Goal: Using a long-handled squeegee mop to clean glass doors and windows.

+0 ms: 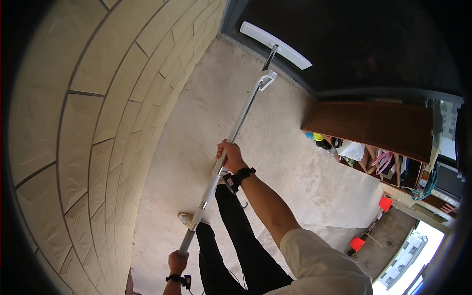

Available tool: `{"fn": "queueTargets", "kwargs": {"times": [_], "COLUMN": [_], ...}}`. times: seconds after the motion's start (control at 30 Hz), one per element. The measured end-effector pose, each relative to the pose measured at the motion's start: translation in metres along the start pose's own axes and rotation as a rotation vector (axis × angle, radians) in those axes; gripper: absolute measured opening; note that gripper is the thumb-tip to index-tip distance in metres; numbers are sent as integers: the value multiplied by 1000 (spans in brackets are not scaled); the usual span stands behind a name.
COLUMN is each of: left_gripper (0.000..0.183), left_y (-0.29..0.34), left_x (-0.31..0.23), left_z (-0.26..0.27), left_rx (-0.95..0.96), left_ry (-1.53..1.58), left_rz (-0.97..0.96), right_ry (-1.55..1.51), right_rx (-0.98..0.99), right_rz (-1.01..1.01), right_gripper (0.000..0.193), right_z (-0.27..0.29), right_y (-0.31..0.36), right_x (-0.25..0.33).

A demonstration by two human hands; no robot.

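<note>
I hold a long-handled squeegee (210,189) with both hands. Its silver telescopic pole slants from lower left to upper right. The wide white head (295,56) lies up against a dark glossy panel (364,44); from here I cannot tell whether it presses flat. My right hand (231,155), a black band on its wrist, is closed round the middle of the pole. Lower down, my left hand (177,262) wraps the bottom end of the pole, its wrist banded too. Between pole and head sits a white angled joint (268,80).
A beige tiled wall (83,118) runs close along my left. At right, a brown wooden shelf unit (368,125) holds bags, hangers and other clutter. Red objects (357,243) stand farther right, near a bright opening. Underfoot is a pale concrete floor (290,187).
</note>
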State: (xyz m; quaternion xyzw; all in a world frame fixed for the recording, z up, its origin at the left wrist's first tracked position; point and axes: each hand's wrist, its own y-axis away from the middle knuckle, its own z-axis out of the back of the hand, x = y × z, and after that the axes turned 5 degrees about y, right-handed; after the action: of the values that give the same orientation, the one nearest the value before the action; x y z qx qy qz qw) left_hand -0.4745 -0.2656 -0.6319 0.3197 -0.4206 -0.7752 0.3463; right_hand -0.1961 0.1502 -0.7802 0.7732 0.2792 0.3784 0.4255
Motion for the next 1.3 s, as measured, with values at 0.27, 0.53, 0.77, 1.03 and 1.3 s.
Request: {"fn": "queueTargets", "kwargs": {"times": [0.27, 0.53, 0.77, 1.03, 1.3], "left_gripper": [33, 26, 24, 23, 20], "left_y": [-16, -21, -32, -29, -46], "left_x": [-36, -24, -36, -20, -37], "left_z": [17, 38, 54, 87, 94], "left_rx": [-117, -147, -95, -247, -169], "left_ry": [-72, -135, -95, -219, -195], "left_rz": [38, 58, 112, 44, 128], "right_ry": [78, -20, 41, -108, -56], "right_rx": [-169, -103, -168, -81, -116], "right_rz": [54, -16, -20, -58, -30], "right_gripper": [15, 18, 16, 20, 20], "right_z": [-13, -30, -42, -66, -71], "right_y": [-39, -32, -53, -29, -53], "right_x": [5, -2, 0, -1, 2]}}
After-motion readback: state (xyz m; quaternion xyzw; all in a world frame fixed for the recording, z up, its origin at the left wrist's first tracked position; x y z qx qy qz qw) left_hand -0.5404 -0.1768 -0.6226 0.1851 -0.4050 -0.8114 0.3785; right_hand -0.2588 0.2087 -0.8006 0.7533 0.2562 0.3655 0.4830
